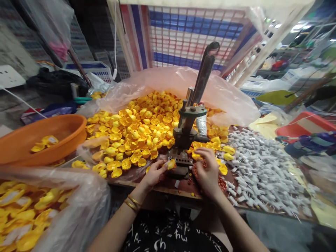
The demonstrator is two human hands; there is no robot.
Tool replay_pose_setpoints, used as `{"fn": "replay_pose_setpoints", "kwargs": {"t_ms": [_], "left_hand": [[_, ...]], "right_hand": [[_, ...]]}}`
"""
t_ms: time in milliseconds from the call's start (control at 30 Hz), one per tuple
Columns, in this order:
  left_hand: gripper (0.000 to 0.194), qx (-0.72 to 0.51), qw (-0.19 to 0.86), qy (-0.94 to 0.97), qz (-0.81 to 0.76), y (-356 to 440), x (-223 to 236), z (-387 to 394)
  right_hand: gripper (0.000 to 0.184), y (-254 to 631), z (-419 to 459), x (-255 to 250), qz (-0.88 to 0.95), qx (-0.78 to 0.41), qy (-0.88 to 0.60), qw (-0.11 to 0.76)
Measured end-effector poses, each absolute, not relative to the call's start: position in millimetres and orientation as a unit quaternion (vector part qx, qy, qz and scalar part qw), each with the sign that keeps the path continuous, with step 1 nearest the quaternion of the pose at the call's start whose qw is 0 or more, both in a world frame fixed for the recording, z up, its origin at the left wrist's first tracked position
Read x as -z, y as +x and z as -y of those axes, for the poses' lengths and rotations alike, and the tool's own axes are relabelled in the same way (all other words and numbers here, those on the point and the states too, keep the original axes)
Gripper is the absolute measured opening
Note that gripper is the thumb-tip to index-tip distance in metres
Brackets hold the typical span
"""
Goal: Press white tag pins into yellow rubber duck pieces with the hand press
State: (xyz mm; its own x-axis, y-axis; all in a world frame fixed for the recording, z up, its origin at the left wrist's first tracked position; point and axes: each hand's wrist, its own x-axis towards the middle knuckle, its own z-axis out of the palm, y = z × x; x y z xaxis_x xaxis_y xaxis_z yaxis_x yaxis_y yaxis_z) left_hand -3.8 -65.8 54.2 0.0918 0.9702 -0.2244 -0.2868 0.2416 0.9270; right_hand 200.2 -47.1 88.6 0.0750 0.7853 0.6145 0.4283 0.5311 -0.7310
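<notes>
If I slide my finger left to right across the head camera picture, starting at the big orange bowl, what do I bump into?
Orange bowl → left hand pinching a small yellow piece → dark metal press → right hand → heap of grey-white pieces.

Striped sheet: we see red, white and blue bands (pixel 137 35) behind a pale lattice (pixel 196 45).
Frame: we find a whitish beam (pixel 210 3) across the top and a slanting post (pixel 273 38) on the right.
Left wall: we make out a rough grey surface (pixel 13 42), a white socket panel (pixel 12 77) below.
Bench: we look down on a reddish-brown board with a pale front edge (pixel 168 190).
Far right: we notice blurred shelving (pixel 286 50).
Light: we catch bright white lamps (pixel 299 26) at upper right; the upper left is dim.
</notes>
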Motion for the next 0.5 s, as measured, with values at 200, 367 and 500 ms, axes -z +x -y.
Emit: {"fn": "replay_pose_setpoints", "kwargs": {"t_ms": [200,367,500], "left_hand": [[0.02,-0.382,0.802,0.222,-0.401,-0.5,-33.3,135.0],[0.016,-0.406,0.834,0.029,-0.373,11.7,33.5,185.3],[0.016,-0.451,0.813,0.007,-0.369,18.7,62.0,184.9]], "right_hand": [[0.022,178.6,120.8,-33.1,0.755,-0.37,-0.401,0.364],[0.02,171.3,143.7,2.7,0.799,-0.332,-0.46,0.203],[0.017,154.4,142.0,16.3,0.842,-0.216,-0.461,0.178]]}}
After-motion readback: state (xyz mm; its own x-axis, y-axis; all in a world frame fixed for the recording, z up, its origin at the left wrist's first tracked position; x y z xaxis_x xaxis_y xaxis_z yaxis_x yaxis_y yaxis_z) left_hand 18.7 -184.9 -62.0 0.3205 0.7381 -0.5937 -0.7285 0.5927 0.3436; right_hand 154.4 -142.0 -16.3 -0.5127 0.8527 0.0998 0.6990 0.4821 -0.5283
